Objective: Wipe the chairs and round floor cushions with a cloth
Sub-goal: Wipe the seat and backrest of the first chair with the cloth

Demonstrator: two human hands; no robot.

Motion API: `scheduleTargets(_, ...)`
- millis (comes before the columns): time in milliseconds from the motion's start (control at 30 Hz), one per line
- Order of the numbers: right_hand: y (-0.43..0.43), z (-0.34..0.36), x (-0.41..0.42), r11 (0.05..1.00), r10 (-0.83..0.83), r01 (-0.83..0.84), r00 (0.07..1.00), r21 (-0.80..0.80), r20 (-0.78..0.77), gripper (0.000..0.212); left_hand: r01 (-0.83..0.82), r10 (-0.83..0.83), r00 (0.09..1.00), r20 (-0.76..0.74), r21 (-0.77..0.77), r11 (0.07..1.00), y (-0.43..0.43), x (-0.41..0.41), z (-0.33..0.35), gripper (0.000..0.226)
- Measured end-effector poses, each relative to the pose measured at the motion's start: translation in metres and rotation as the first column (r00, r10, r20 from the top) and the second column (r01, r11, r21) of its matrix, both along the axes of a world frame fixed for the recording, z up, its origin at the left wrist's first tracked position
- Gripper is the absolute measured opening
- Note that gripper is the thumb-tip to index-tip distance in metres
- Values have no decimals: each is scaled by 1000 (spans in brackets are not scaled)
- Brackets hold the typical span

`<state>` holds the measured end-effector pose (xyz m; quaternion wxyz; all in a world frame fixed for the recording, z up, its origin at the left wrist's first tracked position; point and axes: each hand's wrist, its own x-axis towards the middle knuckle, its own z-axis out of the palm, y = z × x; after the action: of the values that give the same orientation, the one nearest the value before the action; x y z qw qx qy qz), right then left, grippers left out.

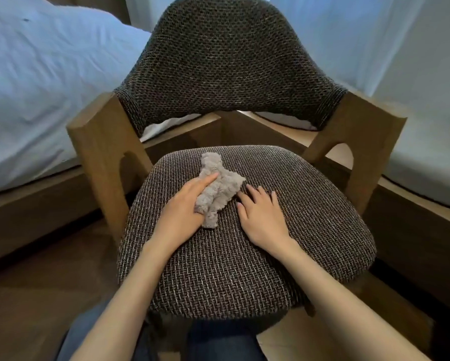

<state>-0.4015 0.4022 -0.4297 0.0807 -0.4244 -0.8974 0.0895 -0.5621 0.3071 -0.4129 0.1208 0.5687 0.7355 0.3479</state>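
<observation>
**Left hand gripping the cloth on the chair seat**

A person is facing a chair (229,63) from the near side, and both bare forearms are reaching out over its seat (244,269). The seat is padded and covered in a dark brown weave flecked with pale thread. The curved back at the far side is showing the same weave. A wood frame (101,152) is carrying both, with a blocky arm post standing at the left and another at the right.

The cloth (218,190), pale beige, fluffy and crumpled, is lying on the far left part of the seat, touching the weave. The left hand (182,207) is gripping it from the left. One finger is lying straight along the top of the cloth, while the other fingers are curling round its near edge and are partly hidden under it. The far end of the cloth is sticking out past the fingertips toward the back.

The right hand (261,217) is resting palm down on the seat just right of the cloth, holding nothing. Its fingers are lying straight and slightly spread, pointing far and left. The nearest one is lying just beside the cloth's right edge, and I cannot tell whether it is touching.

A bed (36,74) with white bedding is filling the far left. White fabric (427,152) is showing at the far right above a wood ledge. Legs (213,342) in blue jeans are showing at the near edge, over a brown wood floor (36,295).
</observation>
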Motion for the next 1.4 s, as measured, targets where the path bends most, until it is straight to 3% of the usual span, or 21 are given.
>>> scheduleTargets(167, -1, -3, -6, 999, 40, -41, 998, 33, 43, 50, -20, 21, 1000, -21, 66, 998, -2, -1, -6, 89)
scheduleTargets(367, -16, -1, -22, 993, 110, -111, 994, 27, 17, 50, -46, 45, 999, 8, 143, 989, -1, -3, -6, 65)
scheduleTargets(500, -19, -1, -23, 989, 114, -113, 993, 93, -8, 42, -100, 86, 992, 92, 156, 983, 0, -5, -15, 74)
scheduleTargets(600, -20, -3, -22, 987, 70, -48, 988, 154, -140, 28, -93, 77, 992, 100, 164, 982, 2, -4, -19, 78)
scheduleTargets(767, -25, 5, -27, 968, 5, 36, 986, 249, -165, 7, -87, 70, 976, 204, 73, 994, -4, -2, -12, 85)
scheduleTargets(867, -30, 15, -28, 983, -56, 82, 986, 164, -154, 8, -73, 92, 939, 333, -69, 995, -3, -5, 5, 79)
scheduleTargets(967, -34, 42, -30, 979, -152, 144, 987, -143, -52, 19, 19, 90, 885, 457, -228, 974, -1, -6, 45, 66)
scheduleTargets(1033, -33, 77, -32, 865, -215, 226, 974, -447, 77, 26, 52, 107, 825, 555, -263, 963, -5, -4, 84, 54)
scheduleTargets(1100, -35, 122, -31, 653, -317, 286, 944, -702, 89, 31, 25, 165, 770, 617, -287, 957, -13, -3, 129, 42)
scheduleTargets(1233, -46, 240, -29, 473, -604, 273, 792, -838, -83, 27, -34, 240, 730, 640, -317, 948, -37, -16, 235, 28)
scheduleTargets(1300, -55, 301, -32, 277, -736, 164, 670, -947, -99, 28, -33, 233, 713, 661, -301, 953, -51, -29, 289, 29)
scheduleTargets(1333, -59, 329, -35, 215, -754, 77, 647, -974, -115, 28, -31, 216, 710, 670, -277, 960, -57, -36, 315, 29)
scheduleTargets(1400, -66, 379, -45, 212, -712, -26, 681, -977, -173, 27, -15, 176, 711, 680, -235, 972, -69, -49, 363, 27)
